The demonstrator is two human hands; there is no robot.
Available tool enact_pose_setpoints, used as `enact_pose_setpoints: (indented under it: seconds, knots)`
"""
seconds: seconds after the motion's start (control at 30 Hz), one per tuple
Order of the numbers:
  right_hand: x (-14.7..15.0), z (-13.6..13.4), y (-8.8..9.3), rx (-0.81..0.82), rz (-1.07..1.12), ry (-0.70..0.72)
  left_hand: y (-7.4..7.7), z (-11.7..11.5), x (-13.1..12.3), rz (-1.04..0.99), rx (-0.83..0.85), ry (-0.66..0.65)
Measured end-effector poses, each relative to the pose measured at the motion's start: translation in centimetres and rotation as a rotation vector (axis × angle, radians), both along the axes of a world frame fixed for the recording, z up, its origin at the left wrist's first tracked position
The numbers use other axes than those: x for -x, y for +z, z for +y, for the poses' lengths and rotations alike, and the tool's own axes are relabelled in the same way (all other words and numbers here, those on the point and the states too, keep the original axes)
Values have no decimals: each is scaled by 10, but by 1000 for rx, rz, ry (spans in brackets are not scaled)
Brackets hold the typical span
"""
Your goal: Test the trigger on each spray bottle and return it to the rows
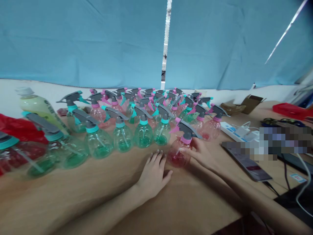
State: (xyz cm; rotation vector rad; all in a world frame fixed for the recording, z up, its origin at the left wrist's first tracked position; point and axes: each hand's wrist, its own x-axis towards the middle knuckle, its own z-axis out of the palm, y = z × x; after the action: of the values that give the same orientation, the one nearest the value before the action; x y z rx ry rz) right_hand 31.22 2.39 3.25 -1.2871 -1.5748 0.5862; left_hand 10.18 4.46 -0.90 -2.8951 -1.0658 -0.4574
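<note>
My right hand (197,151) is wrapped round the side of a pink spray bottle (178,156) with a grey and pink trigger head, standing on the table. To its left, my left hand (154,171) lies flat on the wooden table (137,209), fingers stretched out and holding nothing. Just beyond its fingertips stands a green spray bottle (161,132) with a turquoise collar. Several more green bottles, such as this spray bottle (99,143), line the front row to the left. Behind them crowd pink and green ones, partly hiding one another.
A large bottle of pale yellow liquid (40,106) and a red plastic bag (14,127) are at the left. On the right lie a phone (246,161), a white power strip (230,130), cables and a small open cardboard box (251,104). A blue curtain (110,42) hangs behind.
</note>
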Motion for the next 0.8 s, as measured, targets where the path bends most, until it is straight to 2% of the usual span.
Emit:
enact_pose_setpoints:
  seconds: [0.2,0.27,0.4,0.53,0.8]
  knots:
    - [-8,-6,10,-48,-296,-194,0,1,0,-2,-9,-13]
    - [-16,1,8,-83,-407,-269,-1,1,0,-5,-15,-13]
    - [-30,19,-1,-119,-472,-353,-2,4,0,0,-24,-20]
    - [-34,35,-1,-143,-533,-384,-4,7,2,-25,-39,-32]
    - [-37,66,14,-112,-582,-410,-9,12,4,-26,-73,-40]
